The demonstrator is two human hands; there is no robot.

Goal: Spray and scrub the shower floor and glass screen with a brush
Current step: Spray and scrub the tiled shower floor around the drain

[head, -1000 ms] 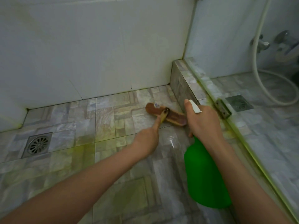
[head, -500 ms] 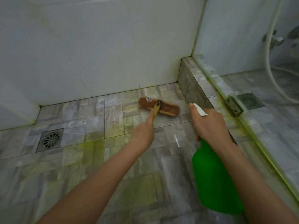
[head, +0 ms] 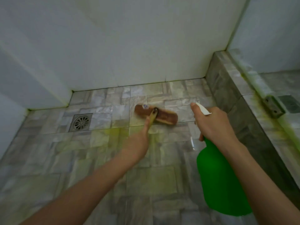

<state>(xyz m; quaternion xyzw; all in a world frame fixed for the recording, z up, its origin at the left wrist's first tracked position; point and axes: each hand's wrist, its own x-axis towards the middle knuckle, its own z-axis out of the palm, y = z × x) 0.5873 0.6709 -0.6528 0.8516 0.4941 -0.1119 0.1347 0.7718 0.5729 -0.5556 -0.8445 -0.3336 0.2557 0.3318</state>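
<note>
Left fingers [head: 146, 125] are wrapped on the yellow handle, forefinger laid along it, driving the brush [head: 156, 115] flat on the shower floor [head: 100, 159]. Right fingers [head: 194, 105] are clamped round the neck of the green spray bottle [head: 222, 181], forefinger out over the white nozzle. The brush head sits between the drain [head: 81, 122] and the kerb [head: 227, 101], just past a yellow-green stain. To scrub well here: keep the bristles pressed flat, use short overlapping strokes back through that stain, and wet it first. Against a second ago, the head has pulled clear of the kerb and worked leftward, closer to the drain; the bottle hand is gripping as before.
</note>
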